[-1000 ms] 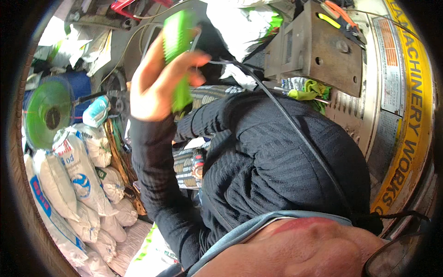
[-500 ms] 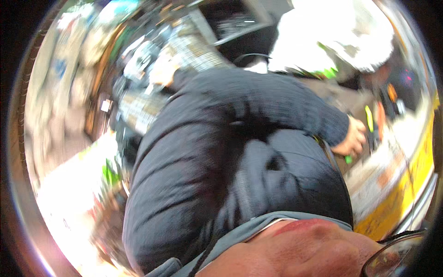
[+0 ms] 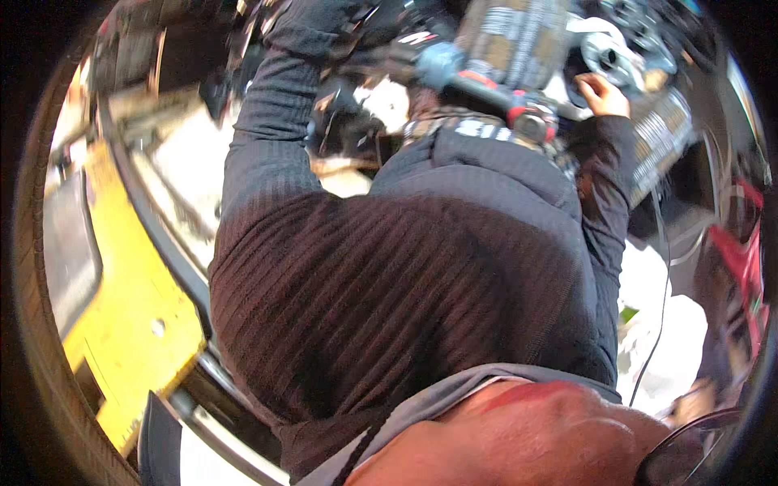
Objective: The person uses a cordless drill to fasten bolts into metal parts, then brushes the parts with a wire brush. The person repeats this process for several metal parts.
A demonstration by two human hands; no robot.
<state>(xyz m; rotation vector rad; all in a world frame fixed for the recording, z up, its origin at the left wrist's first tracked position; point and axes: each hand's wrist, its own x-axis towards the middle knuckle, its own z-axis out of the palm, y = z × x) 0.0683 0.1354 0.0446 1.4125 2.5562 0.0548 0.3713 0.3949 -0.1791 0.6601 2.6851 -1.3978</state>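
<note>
My right hand (image 3: 604,95) is at the upper right, its fingers bent against a pale grey round metal part (image 3: 609,58) with a dark hole. What sits between the fingers is too blurred to make out. My left arm (image 3: 271,121) reaches up at the left. Its sleeve runs into dark clutter at the top edge, and I cannot see the left hand. Between my arms, in front of my lap, lies a power tool (image 3: 486,91) with a blue-grey end, a dark body and red trim.
A ribbed grey-brown block (image 3: 515,40) rises behind the power tool, and a similar ribbed piece (image 3: 660,134) lies beside my right forearm. A yellow panel (image 3: 146,300) curves along the left. White bags (image 3: 668,340) and a thin cable (image 3: 660,283) are at the right, near a red object (image 3: 737,255).
The whole view has swung round: the yellow panel moved from right to left. The power tool and round metal part now show clearly. One hand is at the metal part; the other is out of sight.
</note>
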